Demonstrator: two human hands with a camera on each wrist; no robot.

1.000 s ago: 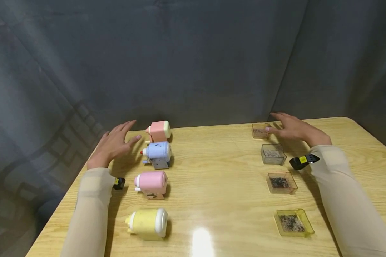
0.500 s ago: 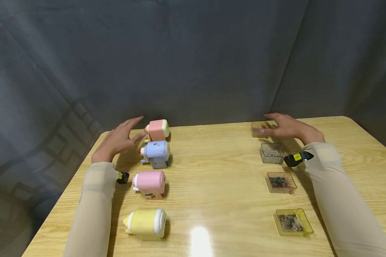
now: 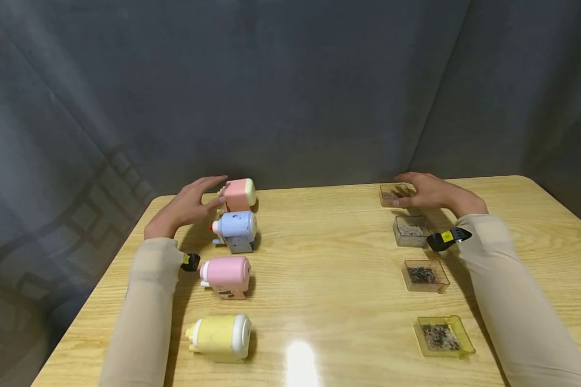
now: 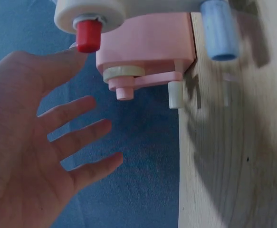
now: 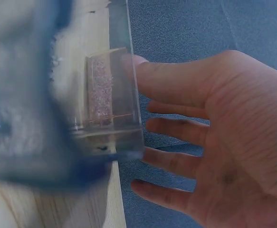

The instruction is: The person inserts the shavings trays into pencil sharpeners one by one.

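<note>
Grey cloth backed a pale wooden worktop (image 3: 329, 279) carrying two rows. On the left stood four sharpeners: a salmon sharpener (image 3: 239, 194) at the far end, then a blue sharpener (image 3: 236, 228), a pink sharpener (image 3: 226, 274) and a yellow sharpener (image 3: 220, 335). On the right lay four clear trays of shavings: the far tray (image 3: 392, 194), a second tray (image 3: 409, 231), a third tray (image 3: 424, 275) and a yellow-tinted tray (image 3: 444, 336).

The left hand (image 3: 190, 206) hovered beside the salmon sharpener, its fingers (image 4: 79, 137) spread and straight, gripping nothing; the thumb lay very near the casing, though contact could not be confirmed. The right hand (image 3: 428, 192) was at the far tray with fingers (image 5: 176, 130) spread; a fingertip appeared to touch the tray wall, but blur in the wrist view left this uncertain.

Assessment: work was at its outset. Every tray sat apart from its sharpener, nothing was lifted or fitted, and all four pairs remained outstanding.
</note>
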